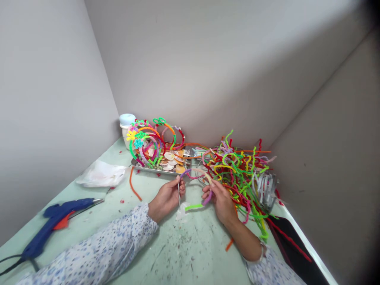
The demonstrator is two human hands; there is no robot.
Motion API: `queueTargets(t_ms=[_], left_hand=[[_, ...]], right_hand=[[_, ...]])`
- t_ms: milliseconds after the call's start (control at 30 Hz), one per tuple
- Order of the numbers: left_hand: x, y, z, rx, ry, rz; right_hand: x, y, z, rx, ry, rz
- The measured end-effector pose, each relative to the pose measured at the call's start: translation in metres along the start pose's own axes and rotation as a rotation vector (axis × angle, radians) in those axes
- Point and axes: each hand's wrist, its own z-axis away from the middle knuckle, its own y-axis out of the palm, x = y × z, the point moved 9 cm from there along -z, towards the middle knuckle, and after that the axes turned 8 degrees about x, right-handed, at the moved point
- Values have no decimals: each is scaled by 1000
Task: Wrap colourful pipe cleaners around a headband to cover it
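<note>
My left hand (167, 198) is closed on one side of a thin headband (198, 170), whose bare grey end hangs below the fingers. Purple, pale pink and cream pipe cleaner covers the arch between my hands. On the other side, my right hand (223, 202) pinches the band near its cream stretch. A purple pipe cleaner (208, 198) passes by the right fingers, and a bright green piece (194, 207) sticks out to the left below them. Whether these pieces are wound on the band there is partly hidden by my fingers.
Finished-looking colourful headbands (148, 144) stand in a metal tray (160, 171) with shells. A tangled pipe cleaner heap (237, 166) and a bundle of grey bands (265, 190) lie right. At left are a blue glue gun (56, 219), a plastic bag (102, 174) and a lidded jar (126, 126).
</note>
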Motion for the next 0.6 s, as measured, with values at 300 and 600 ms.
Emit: queueTargets(t_ms=[300,600], left_hand=[[-5,-1,-1,38,63,-118],[-2,-4,-1,28,43,-187]], right_hand=[[0,-2,-1,-22,-9,-6],[4,-8,0,-103,-35,-28]])
